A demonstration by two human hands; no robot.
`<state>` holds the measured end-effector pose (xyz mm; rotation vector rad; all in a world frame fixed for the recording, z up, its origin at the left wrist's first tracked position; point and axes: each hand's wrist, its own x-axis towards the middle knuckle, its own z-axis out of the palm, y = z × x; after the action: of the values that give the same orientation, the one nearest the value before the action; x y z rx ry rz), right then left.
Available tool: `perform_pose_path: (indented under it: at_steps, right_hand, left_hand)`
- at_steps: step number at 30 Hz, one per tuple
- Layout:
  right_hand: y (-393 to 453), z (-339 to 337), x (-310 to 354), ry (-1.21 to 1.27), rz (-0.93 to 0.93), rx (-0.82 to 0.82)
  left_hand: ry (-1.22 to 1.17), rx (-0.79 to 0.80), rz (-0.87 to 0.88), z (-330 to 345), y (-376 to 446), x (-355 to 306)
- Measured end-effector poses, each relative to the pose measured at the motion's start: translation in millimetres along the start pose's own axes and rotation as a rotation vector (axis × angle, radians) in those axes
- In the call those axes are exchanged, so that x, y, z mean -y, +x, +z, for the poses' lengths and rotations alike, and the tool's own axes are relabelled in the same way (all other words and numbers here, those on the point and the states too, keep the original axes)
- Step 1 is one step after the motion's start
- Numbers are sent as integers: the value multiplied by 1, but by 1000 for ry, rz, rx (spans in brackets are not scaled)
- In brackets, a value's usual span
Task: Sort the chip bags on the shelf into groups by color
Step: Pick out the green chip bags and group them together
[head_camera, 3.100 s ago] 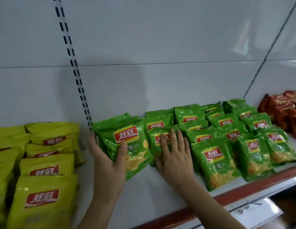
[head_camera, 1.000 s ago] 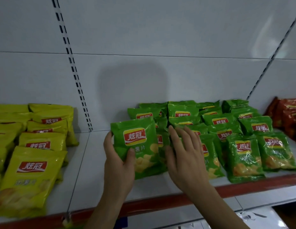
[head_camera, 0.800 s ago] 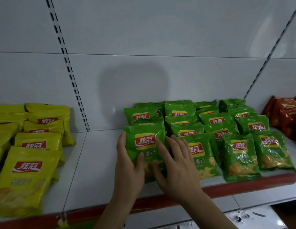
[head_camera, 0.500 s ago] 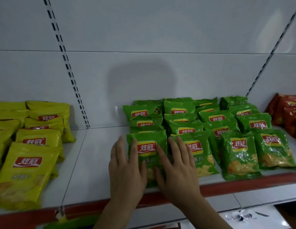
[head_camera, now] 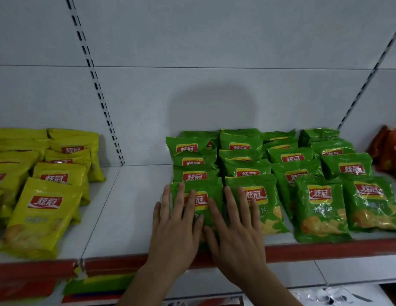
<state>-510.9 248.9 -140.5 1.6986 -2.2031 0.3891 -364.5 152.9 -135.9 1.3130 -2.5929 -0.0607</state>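
A green chip bag lies flat at the front left of the green group on the white shelf. My left hand rests flat on its left half with straight fingers. My right hand lies flat across its right edge and the neighbouring green bag. Yellow bags are grouped at the left. Red-orange bags sit at the far right edge.
A bare strip of shelf separates the yellow and green groups. The shelf has a red front edge and a white back panel with a slotted upright. Coloured packets show on the level below.
My left hand carried the green bag from in front of the group down onto the shelf's front row, then let go of it. Both hands now lie flat on it.
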Motion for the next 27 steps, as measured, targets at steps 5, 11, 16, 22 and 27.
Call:
perform_pose_path:
  at_steps: [5, 11, 16, 22, 27]
  right_hand:
    - [-1, 1, -6, 21, -25, -31]
    - [-2, 1, -7, 66, -33, -50]
    - [2, -9, -7, 61, -14, -50]
    - [5, -22, 18, 40, -19, -37]
    - [-2, -24, 48, 63, 22, -33]
  left_hand:
    - [-17, -23, -29, -9, -6, -5]
    - [-26, -65, -65, -12, -11, -6]
    - [-38, -141, -63, -21, -13, -3]
    - [15, -175, -49, -33, -22, 20]
    - [9, -207, -59, -40, -39, 49]
